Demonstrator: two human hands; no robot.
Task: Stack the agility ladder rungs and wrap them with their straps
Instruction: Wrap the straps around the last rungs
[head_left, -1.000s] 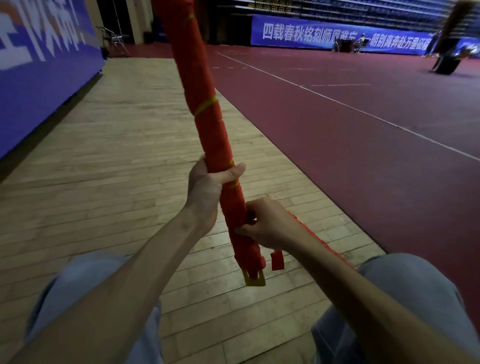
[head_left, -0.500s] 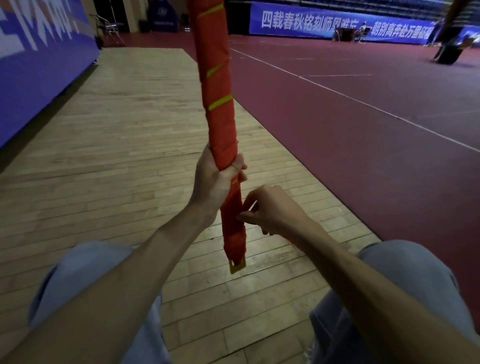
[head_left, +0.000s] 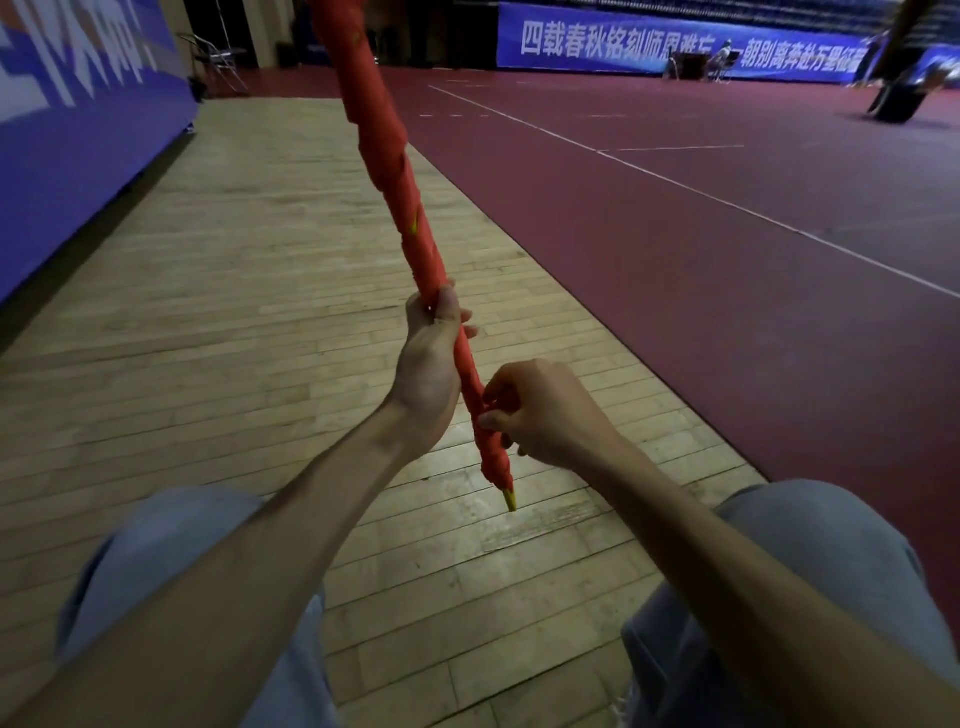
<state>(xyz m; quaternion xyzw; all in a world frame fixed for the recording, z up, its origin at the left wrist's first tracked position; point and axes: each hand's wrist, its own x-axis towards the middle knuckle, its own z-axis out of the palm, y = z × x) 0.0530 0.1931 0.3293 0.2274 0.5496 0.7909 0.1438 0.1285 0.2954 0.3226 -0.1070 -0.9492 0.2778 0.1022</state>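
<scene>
Head view, person seated over a wooden floor, with both knees in the lower frame. The rung bundle is off the floor, held in the air at frame centre. It runs as one long rod from the top edge at 12 o'clock down towards 5 o'clock, ending just above the floor between the knees. The rungs appear fully stacked, since they read as a single shaft. The red strap spirals over nearly the whole visible length, leaving only a yellow sliver midway and a yellow rung end projecting at the bottom. The left hand grips the lower shaft, its fingers curled round it and showing on the far side. The right hand sits just beside it at 4 o'clock, with curled fingers and thumb pinching the strap against the bundle near the bottom turns. Whether a loose tail lies inside that pinch cannot be told. Judged from this, stacking is done and wrapping is almost done. What seems left is cinching the last turns at the lower end and tucking or fastening the strap end. The upper end passes out of frame, so its finish cannot be judged. A red court surface lies at 2 o'clock and a blue banner at 10 o'clock.
</scene>
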